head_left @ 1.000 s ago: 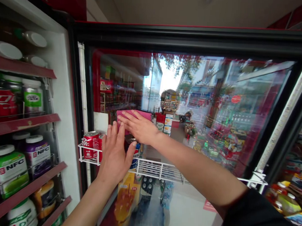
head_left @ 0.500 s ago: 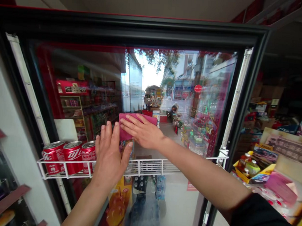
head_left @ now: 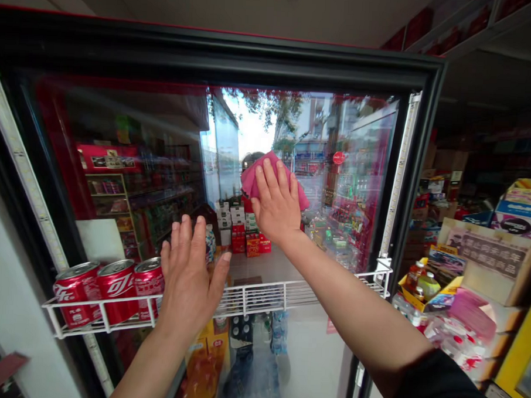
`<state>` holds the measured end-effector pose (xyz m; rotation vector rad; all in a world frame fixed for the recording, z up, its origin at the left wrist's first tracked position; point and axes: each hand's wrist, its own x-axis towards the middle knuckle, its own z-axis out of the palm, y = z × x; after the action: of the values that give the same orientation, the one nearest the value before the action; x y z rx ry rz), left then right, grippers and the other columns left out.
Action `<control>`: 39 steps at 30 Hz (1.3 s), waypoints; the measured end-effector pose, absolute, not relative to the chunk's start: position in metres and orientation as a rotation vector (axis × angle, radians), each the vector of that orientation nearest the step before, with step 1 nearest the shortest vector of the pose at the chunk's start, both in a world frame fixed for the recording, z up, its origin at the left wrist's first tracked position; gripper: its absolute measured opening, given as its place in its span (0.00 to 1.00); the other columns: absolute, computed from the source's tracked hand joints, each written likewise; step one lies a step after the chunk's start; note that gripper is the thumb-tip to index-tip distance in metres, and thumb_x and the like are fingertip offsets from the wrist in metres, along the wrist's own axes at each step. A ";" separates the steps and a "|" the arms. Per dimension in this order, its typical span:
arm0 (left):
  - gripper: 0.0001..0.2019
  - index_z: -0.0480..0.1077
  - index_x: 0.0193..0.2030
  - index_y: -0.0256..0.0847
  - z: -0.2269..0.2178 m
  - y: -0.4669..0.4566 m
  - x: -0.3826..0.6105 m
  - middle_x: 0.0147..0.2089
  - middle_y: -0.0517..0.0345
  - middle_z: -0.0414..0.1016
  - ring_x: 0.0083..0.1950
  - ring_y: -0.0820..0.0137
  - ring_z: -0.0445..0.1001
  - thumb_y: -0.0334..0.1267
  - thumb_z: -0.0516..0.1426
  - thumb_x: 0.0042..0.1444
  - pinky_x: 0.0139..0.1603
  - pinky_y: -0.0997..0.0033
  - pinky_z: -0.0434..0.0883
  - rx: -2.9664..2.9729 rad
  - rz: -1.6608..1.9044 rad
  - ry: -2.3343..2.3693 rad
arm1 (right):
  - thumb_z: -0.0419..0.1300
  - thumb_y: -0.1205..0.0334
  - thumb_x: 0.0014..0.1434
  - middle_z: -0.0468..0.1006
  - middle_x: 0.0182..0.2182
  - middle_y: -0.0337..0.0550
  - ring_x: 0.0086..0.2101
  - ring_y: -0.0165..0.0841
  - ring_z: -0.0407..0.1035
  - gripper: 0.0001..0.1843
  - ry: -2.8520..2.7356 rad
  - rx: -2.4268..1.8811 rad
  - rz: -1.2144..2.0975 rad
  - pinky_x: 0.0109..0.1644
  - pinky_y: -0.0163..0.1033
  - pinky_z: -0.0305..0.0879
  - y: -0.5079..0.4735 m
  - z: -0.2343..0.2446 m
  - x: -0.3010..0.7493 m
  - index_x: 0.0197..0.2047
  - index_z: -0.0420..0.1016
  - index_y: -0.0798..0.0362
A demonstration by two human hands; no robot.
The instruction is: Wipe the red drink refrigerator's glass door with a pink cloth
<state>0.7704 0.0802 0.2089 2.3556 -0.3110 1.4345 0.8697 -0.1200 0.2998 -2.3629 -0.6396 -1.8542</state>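
Observation:
A pink cloth (head_left: 270, 174) lies against the glass pane (head_left: 163, 124) of a black-framed cooler door. My right hand (head_left: 279, 206) holds it there under a flat palm, fingers a little apart on the fabric. Lower and to the left, my left hand (head_left: 192, 272) is open with fingers stretched upward, in front of the glass just above the wire rack; whether its palm touches the glass I cannot tell. It holds nothing. Close to its left side stand three red soda cans (head_left: 117, 287) in the white wire rack (head_left: 265, 296) fixed across the door.
White light strips (head_left: 401, 175) run down both sides of the door frame (head_left: 219, 56). At the right are a cardboard sign (head_left: 487, 255) and a yellow box with bottles (head_left: 429, 285). Bottles and an orange package (head_left: 208, 361) show through the lower glass.
My right hand has slid the pink cloth up and to the right across the glass, its fingers now pointing upward. My left hand keeps its open pose. The view has shifted slightly rightward.

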 end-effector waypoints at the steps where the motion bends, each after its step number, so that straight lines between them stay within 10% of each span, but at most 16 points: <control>1: 0.41 0.40 0.87 0.43 0.210 0.083 0.770 0.88 0.37 0.39 0.88 0.43 0.39 0.54 0.52 0.75 0.83 0.28 0.47 2.355 1.434 -0.305 | 0.54 0.59 0.76 0.44 0.84 0.50 0.82 0.49 0.29 0.40 -0.605 -2.337 -1.863 0.85 0.65 0.30 -0.107 0.302 0.870 0.85 0.47 0.57; 14: 0.41 0.41 0.87 0.44 0.210 0.104 0.771 0.88 0.38 0.40 0.88 0.42 0.39 0.55 0.51 0.75 0.83 0.28 0.46 2.335 1.418 -0.258 | 0.54 0.63 0.75 0.50 0.83 0.48 0.81 0.45 0.38 0.37 -1.824 -2.488 -1.624 0.85 0.61 0.44 -0.063 0.257 0.872 0.83 0.53 0.58; 26: 0.40 0.43 0.86 0.41 0.217 0.131 0.762 0.88 0.38 0.40 0.88 0.45 0.38 0.52 0.51 0.75 0.84 0.30 0.45 2.319 1.434 -0.240 | 0.55 0.53 0.74 0.58 0.80 0.56 0.80 0.54 0.46 0.40 -0.798 -2.404 -1.994 0.81 0.70 0.46 -0.174 0.275 0.869 0.83 0.54 0.54; 39: 0.40 0.41 0.87 0.44 0.205 0.192 0.760 0.88 0.38 0.39 0.89 0.47 0.37 0.52 0.51 0.76 0.84 0.30 0.44 2.306 1.418 -0.173 | 0.48 0.54 0.73 0.48 0.82 0.60 0.80 0.59 0.40 0.41 -0.225 -2.126 -2.117 0.78 0.78 0.46 -0.050 0.394 0.892 0.84 0.47 0.59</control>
<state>0.7597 0.1918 0.2052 2.3059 -0.1731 1.4176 0.8925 -0.0497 0.3944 -2.1265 -0.2252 -2.1175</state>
